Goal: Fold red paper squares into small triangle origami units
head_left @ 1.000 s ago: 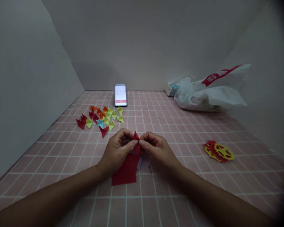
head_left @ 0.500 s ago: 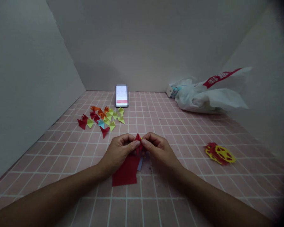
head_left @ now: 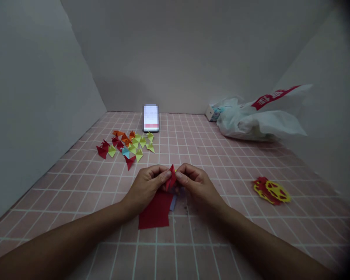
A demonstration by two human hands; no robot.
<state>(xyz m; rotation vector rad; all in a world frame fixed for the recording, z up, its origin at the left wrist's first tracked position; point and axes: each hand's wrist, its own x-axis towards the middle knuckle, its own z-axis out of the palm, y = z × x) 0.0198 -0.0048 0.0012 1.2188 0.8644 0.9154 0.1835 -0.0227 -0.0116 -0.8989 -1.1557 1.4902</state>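
Note:
A small piece of folded red paper [head_left: 171, 179], pointed at the top, is pinched between my two hands above the table. My left hand [head_left: 147, 184] grips its left side between thumb and fingers. On the right edge, the thumb and forefinger of my right hand [head_left: 196, 182] are closed on the same paper. Beneath my hands lies a flat red paper sheet [head_left: 154, 212], with a strip of bluish paper [head_left: 173, 203] showing at its right edge. A bit of yellow peeks out behind the folded paper, mostly hidden by my fingers.
Several small origami birds [head_left: 128, 146] in red, orange, yellow and blue lie at the back left. A phone [head_left: 151, 118] with a lit, blurred screen stands behind them. A white plastic bag [head_left: 251, 122] and a small box [head_left: 211, 112] sit back right; red and yellow paper cutouts [head_left: 271, 190] lie at right.
The folded red paper has tilted slightly, its tip leaning right. My hands keep their pinch on it with small finger shifts. The whole view has shifted very slightly.

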